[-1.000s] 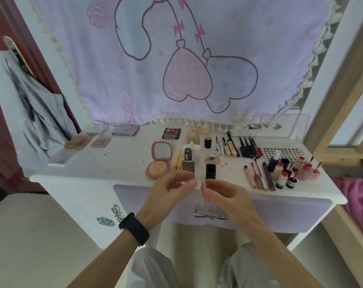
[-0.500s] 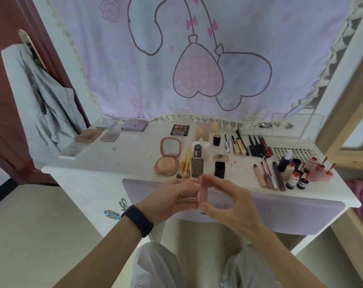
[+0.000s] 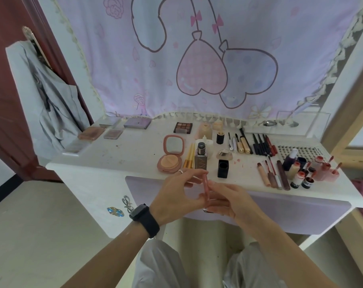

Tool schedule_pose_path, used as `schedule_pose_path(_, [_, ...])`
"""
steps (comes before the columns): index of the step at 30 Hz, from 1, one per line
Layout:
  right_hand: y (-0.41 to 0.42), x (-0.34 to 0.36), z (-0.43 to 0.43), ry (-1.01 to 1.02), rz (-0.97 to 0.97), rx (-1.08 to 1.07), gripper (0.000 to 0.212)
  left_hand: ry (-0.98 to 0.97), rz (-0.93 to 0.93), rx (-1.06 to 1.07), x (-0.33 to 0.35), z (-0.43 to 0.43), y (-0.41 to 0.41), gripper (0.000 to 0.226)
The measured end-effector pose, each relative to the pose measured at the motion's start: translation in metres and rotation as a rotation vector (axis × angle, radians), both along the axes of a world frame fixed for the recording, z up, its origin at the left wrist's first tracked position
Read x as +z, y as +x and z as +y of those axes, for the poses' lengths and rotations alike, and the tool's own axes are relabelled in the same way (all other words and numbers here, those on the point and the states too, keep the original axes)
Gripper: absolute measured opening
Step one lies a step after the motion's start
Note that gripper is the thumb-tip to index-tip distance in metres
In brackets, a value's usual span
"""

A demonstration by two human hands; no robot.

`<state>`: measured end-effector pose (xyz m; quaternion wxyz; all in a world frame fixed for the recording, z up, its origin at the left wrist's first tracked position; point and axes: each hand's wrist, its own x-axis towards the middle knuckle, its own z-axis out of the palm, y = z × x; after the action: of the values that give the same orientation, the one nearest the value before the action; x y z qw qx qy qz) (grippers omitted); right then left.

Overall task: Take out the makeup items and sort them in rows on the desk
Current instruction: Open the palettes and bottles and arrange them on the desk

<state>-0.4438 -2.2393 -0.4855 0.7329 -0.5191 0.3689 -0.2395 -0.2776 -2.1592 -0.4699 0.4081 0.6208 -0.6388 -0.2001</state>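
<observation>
A slim pink lip-gloss tube [image 3: 206, 189] stands upright between my two hands, just in front of the white desk [image 3: 118, 161]. My left hand [image 3: 180, 194] pinches its upper end with thumb and forefinger. My right hand [image 3: 228, 199] curls round its lower part. On the desk, makeup lies in rows: an open pink compact [image 3: 171, 155], gold brushes [image 3: 189, 155], a foundation bottle [image 3: 201, 155], a black cap [image 3: 223, 168], black pencils [image 3: 261, 144], lip glosses [image 3: 273, 173] and small red-topped bottles [image 3: 301, 175].
Flat palettes [image 3: 114, 129] sit at the desk's back left, an eyeshadow palette [image 3: 183, 127] at the back middle. A clear acrylic box [image 3: 301, 125] stands back right. A lilac curtain hangs behind, a grey coat on the left, a wooden bed frame on the right.
My hands came together on the pink tube and turned it upright. The view moved closer to the desk and tilted down.
</observation>
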Motion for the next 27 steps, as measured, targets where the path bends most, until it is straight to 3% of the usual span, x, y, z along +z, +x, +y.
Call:
schedule_pose_path(4, [0.000,-0.003,0.001,-0.077,0.005,0.008,0.050,-0.028,-0.053,0.006,-0.002,0.001,0.000,0.056])
schedule_pose_path(7, [0.001,-0.006,0.001,-0.136,0.025,-0.006,0.034,-0.007,-0.084,0.000,-0.004,0.001,0.001,0.055])
schedule_pose_path(9, [-0.001,-0.006,0.001,-0.210,0.060,-0.041,0.025,0.029,-0.006,-0.013,-0.005,0.002,0.002,0.057])
schedule_pose_path(11, [-0.004,-0.007,0.002,-0.312,0.084,-0.066,0.022,0.115,0.189,-0.014,-0.004,0.004,0.002,0.060])
schedule_pose_path(15, [-0.009,-0.007,0.004,-0.496,0.095,-0.017,0.027,0.250,0.479,0.011,0.000,0.003,0.004,0.044])
schedule_pose_path(23, [-0.015,-0.012,0.008,-0.628,0.082,-0.040,0.033,0.220,0.541,0.027,-0.001,0.004,-0.001,0.052])
schedule_pose_path(27, [-0.014,-0.017,0.012,-0.628,0.023,-0.060,0.032,0.179,0.557,0.068,-0.005,0.002,-0.008,0.043])
